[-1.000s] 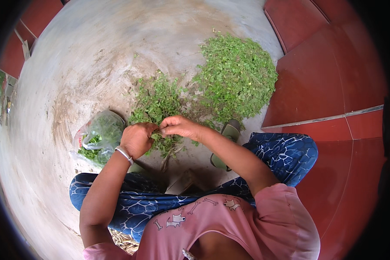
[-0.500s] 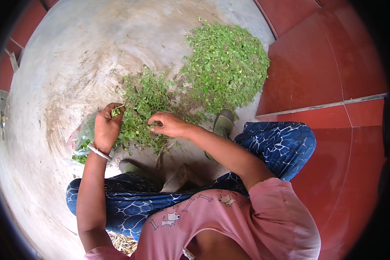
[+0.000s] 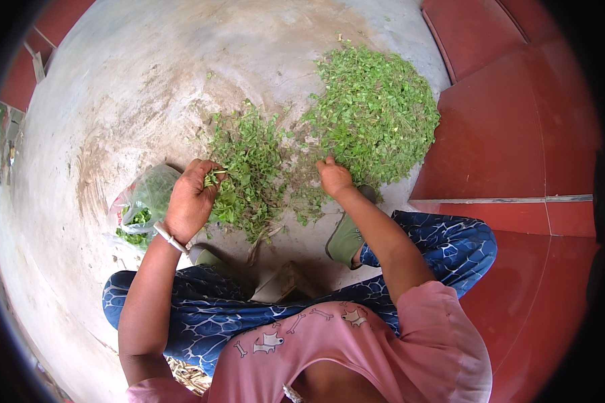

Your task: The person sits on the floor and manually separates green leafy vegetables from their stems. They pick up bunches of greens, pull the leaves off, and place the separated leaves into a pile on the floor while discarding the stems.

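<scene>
My left hand [image 3: 192,200], with a pale bracelet at its wrist, is closed around a few leafy green stems [image 3: 215,177]. It is beside the left edge of a small loose heap of leafy greens [image 3: 247,158]. My right hand [image 3: 334,177] is closed at the near edge of a larger pile of leafy greens [image 3: 376,111]; what its fingers hold, if anything, is hidden. Left of my left hand stands a clear plastic bag [image 3: 156,186] with green leaves inside.
The concrete floor [image 3: 134,87] has brown soil stains. Red tiled surfaces [image 3: 497,127] rise on the right. My green shoes [image 3: 346,238] flank a small wooden block [image 3: 292,279] between my knees. Dry husk-like pieces [image 3: 189,376] lie beneath me at lower left.
My right hand has moved right, from the small heap to the edge of the larger pile. My left hand has shifted slightly right, still holding stems, and the view has shifted a little.
</scene>
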Demonstrator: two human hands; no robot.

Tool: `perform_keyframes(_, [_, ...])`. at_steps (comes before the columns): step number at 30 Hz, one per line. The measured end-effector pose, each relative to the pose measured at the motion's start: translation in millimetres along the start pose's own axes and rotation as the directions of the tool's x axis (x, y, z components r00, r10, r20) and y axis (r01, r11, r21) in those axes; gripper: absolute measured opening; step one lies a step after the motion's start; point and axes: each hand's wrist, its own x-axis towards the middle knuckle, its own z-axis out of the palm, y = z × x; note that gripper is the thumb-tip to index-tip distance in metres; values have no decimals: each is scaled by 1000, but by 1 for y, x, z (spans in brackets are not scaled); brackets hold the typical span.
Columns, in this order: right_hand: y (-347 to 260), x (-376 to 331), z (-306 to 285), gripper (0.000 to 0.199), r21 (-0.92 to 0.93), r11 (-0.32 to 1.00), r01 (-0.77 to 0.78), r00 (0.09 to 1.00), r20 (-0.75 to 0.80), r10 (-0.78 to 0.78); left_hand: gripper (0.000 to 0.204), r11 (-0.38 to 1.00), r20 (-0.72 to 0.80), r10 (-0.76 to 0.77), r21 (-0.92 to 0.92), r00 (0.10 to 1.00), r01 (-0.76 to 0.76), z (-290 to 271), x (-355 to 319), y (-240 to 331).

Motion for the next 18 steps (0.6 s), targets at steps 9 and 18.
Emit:
perform_keyframes(9, [-38, -9, -16, 32, 246, 922, 299, 943, -227, -245, 18, 971, 57, -144, -184, 988, 152, 2, 3, -1])
perform_keyframes(18, [27, 13, -2, 33, 23, 987, -159, 986, -54, 160, 19, 976, 69, -149, -147, 986, 158, 4, 0, -2])
